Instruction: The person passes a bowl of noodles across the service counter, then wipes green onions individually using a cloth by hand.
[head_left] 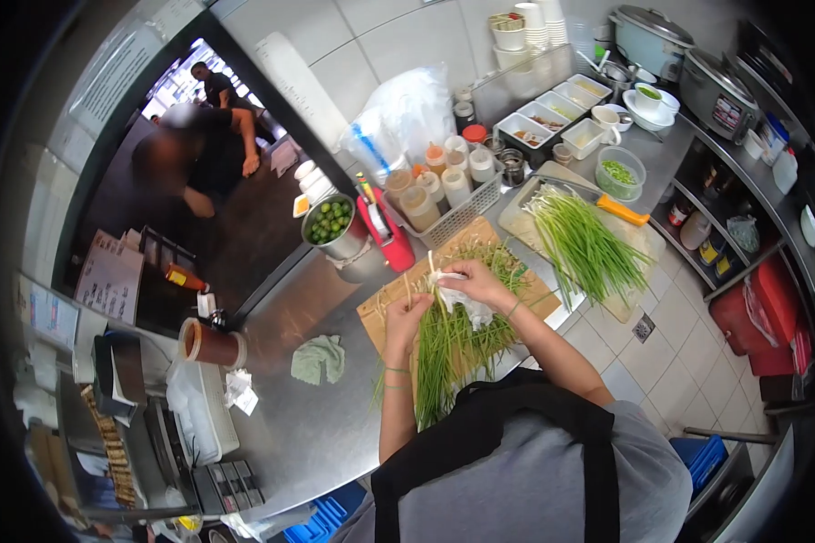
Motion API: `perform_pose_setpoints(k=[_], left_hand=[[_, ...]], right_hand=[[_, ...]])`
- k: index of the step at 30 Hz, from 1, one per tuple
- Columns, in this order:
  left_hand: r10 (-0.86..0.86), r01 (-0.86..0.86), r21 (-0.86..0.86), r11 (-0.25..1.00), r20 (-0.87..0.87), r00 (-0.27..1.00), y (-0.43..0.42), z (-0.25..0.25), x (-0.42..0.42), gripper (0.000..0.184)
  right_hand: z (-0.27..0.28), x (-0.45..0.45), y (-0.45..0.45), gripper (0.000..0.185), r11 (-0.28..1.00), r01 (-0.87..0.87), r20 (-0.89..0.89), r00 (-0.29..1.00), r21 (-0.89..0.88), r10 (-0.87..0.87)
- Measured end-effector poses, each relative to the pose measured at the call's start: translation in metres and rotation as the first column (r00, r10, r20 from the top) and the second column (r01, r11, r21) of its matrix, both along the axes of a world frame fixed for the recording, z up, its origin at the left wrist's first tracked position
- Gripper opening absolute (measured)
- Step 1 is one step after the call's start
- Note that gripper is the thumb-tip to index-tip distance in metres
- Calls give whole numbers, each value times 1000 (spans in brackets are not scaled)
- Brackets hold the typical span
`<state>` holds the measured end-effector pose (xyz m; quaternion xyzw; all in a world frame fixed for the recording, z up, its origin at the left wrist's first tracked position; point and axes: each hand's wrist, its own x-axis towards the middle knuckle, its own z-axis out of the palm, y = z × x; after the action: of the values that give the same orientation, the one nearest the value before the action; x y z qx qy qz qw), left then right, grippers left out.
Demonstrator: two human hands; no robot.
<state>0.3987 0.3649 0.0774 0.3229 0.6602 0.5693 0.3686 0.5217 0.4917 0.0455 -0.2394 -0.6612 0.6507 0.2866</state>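
Note:
Scallions (453, 362) lie in a loose heap across a wooden cutting board (371, 314), their roots toward the far edge. My left hand (406, 319) is closed in a pinch on a scallion, whose pale end sticks up above the fingers. Just to its right, my right hand (473, 282) has its fingers closed on a crumpled white paper or cloth (474, 310), which hangs down over the heap. A second pale scallion end (431, 262) rises beside those fingers. Whether the right hand grips that stalk too is hidden.
More scallions (584, 240) rest on a pale board to the right, beside an orange-handled knife (623, 211). Beyond the board stand a basket of squeeze bottles (421, 206), a red tape dispenser (387, 237) and a pot of green limes (329, 222). A green cloth (318, 359) lies left.

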Motion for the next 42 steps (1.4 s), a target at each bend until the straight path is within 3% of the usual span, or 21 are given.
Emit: perform_pose_setpoints(k=[4, 8, 12, 13, 16, 22, 24, 27, 29, 31, 33, 36, 39, 42], left_hand=[[-26, 26, 54, 998, 2, 1000, 5, -13, -3, 16], [-67, 65, 69, 995, 29, 997, 6, -16, -1, 16], [-3, 3, 40, 999, 12, 1000, 0, -9, -1, 15], [32, -32, 17, 999, 1, 999, -2, -4, -5, 15], [153, -155, 45, 987, 49, 987, -8, 1, -20, 14], [-19, 19, 41, 999, 2, 1000, 26, -23, 14, 19], [-16, 12, -19, 1000, -230, 973, 41, -65, 26, 22], [0, 58, 142, 988, -378, 926, 27, -77, 29, 32], [-7, 27, 53, 998, -351, 936, -3, -48, 16, 26], [171, -139, 111, 984, -362, 916, -31, -47, -10, 17], [151, -395, -252, 883, -646, 748, -57, -35, -34, 16], [39, -420, -418, 805, -670, 741, -77, -60, -55, 20], [21, -498, -377, 781, -781, 624, -81, -79, -56, 22], [58, -516, -369, 773, -769, 636, -84, -85, -63, 21]], right_hand=[[5, 1, 0, 14, 993, -107, 22, 994, -50, 108], [22, 7, 0, 13, 980, -51, 8, 999, -192, 54], [17, 10, 5, 15, 991, -32, 11, 999, -128, 33], [11, 11, 11, 17, 993, 107, 39, 993, 52, -109], [16, 27, 35, 18, 936, 330, 1, 943, 121, -332], [47, 45, 42, 19, 835, 497, -79, 866, 236, -493], [50, 45, 40, 20, 813, 505, -103, 861, 289, -498], [49, 47, 41, 19, 767, 525, -107, 843, 368, -527], [52, 51, 40, 18, 767, 507, -46, 844, 394, -534], [52, 54, 40, 18, 770, 502, -24, 843, 394, -538], [49, 56, 40, 18, 778, 508, -40, 845, 369, -533], [47, 52, 40, 18, 795, 486, -33, 859, 363, -511], [50, 44, 37, 17, 830, 446, -61, 889, 336, -453], [47, 38, 36, 16, 844, 422, -44, 900, 331, -433]])
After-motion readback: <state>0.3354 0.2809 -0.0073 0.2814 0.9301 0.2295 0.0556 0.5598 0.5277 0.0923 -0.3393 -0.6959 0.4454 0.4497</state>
